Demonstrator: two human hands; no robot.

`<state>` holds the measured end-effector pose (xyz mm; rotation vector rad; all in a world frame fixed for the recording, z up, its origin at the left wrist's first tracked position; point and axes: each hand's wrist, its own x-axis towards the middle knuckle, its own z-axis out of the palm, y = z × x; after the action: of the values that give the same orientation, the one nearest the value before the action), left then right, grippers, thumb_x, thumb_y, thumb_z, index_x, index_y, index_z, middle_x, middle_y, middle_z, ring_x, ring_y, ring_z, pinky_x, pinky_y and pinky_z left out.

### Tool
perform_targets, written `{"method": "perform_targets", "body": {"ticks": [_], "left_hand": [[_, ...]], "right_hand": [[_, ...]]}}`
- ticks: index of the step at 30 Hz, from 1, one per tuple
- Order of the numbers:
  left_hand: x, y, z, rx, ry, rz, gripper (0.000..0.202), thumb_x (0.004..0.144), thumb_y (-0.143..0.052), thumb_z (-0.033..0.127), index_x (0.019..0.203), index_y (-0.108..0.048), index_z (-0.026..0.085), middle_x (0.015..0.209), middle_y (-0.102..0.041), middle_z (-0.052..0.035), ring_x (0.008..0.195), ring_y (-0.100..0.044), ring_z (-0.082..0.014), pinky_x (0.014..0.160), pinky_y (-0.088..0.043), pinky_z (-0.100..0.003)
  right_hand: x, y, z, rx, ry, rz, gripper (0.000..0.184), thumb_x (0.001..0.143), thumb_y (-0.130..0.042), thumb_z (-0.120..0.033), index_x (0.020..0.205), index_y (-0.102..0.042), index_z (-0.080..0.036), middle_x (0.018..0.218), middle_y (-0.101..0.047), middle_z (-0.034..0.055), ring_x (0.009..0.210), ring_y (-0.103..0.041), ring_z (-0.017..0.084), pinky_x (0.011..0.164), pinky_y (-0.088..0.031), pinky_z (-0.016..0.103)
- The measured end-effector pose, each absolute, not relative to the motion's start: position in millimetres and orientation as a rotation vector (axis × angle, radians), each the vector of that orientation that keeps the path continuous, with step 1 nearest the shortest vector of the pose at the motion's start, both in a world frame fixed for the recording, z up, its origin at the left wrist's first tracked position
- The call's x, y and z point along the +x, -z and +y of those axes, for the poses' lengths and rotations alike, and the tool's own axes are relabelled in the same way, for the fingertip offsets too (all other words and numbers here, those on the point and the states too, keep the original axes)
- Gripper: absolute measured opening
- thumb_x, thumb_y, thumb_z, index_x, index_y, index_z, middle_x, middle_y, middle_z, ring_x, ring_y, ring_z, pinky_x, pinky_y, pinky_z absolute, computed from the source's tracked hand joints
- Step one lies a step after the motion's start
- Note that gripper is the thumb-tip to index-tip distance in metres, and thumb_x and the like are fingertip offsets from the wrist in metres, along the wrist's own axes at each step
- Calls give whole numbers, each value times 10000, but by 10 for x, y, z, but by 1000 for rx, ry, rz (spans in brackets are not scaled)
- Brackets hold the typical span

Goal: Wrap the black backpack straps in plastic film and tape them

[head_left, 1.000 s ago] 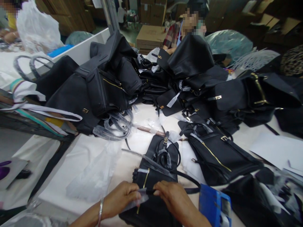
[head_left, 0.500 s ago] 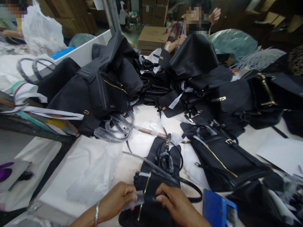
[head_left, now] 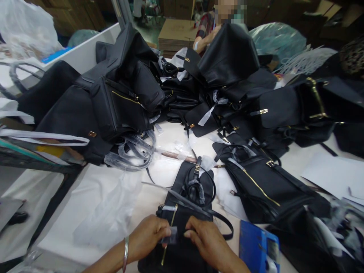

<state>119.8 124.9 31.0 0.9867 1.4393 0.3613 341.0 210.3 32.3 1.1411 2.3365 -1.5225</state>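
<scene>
A black backpack (head_left: 184,252) with a gold zipper lies on the pale table in front of me, its flap and coiled straps pointing away. My left hand (head_left: 155,231), with a silver bangle at the wrist, pinches a small piece of clear plastic film (head_left: 172,236) over the zipper. Close by on the right, my right hand (head_left: 206,239) has its thumb and forefinger pressed together just above the bag's dark surface. Whatever sits between those fingertips is too small to make out. A loose black strap (head_left: 226,225) curves out beside the right hand.
Several black bags (head_left: 122,102) are heaped at the back and left. Another zippered black bag (head_left: 256,182) lies at the right, near a blue box-like object (head_left: 253,246). Thin white wrapping (head_left: 105,216) covers the table's left side. A co-worker's arm (head_left: 204,38) shows behind the pile.
The view has shifted slightly, so the piled bags sit higher and further left. My hands stay over the backpack, the film still in the left. The co-worker's raised hand is no longer seen.
</scene>
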Motion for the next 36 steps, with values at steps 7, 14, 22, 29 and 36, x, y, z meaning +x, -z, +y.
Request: {"method": "perform_targets", "body": {"ticks": [7, 14, 22, 29, 36], "left_hand": [[1290, -342, 1461, 1152, -264, 1486, 415, 868, -445, 453, 578, -565, 180, 545, -481, 45, 545, -440, -120, 528, -268, -217], [1498, -444, 1613, 1401, -205, 1567, 396, 913, -389, 419, 628, -567, 208, 620, -585, 19, 620, -542, -146, 591, -312, -238], [1713, -375, 1703, 1566, -153, 1390, 363, 935, -365, 307, 704, -626, 204, 713, -676, -30, 674, -604, -164, 624, -353, -265], [1841, -55, 1998, 1969, 14, 1464, 160, 886, -489, 194, 820, -635, 181, 856, -638, -66, 833, -560, -229, 726, -407, -350], [1936, 249, 2140, 2180, -193, 1575, 24, 819, -606, 158, 809, -624, 170, 1155, -535, -81, 1097, -456, -258, 885, -427, -419]], "right_hand": [[3555, -405, 2221, 1250, 1635, 2252, 129, 845, -540, -318, 765, -571, -221, 660, -632, -52, 618, -569, 122, 566, -308, 222], [3631, -360, 2204, 1431, 1543, 2217, 205, 809, -597, -393, 711, -551, -219, 598, -620, -61, 568, -555, 118, 528, -264, 225], [3623, -280, 2144, 1289, 1844, 2195, 62, 853, -547, -278, 822, -571, -231, 715, -644, -60, 677, -597, 113, 592, -335, 199], [3843, 129, 2156, 1638, 1495, 2267, 462, 878, -495, -243, 1322, -366, -239, 831, -656, 5, 754, -628, 180, 658, -421, 253], [3743, 403, 2259, 1685, 1076, 2380, 228, 886, -483, -196, 1105, -541, -216, 938, -685, 53, 810, -641, 232, 683, -423, 295]]}}
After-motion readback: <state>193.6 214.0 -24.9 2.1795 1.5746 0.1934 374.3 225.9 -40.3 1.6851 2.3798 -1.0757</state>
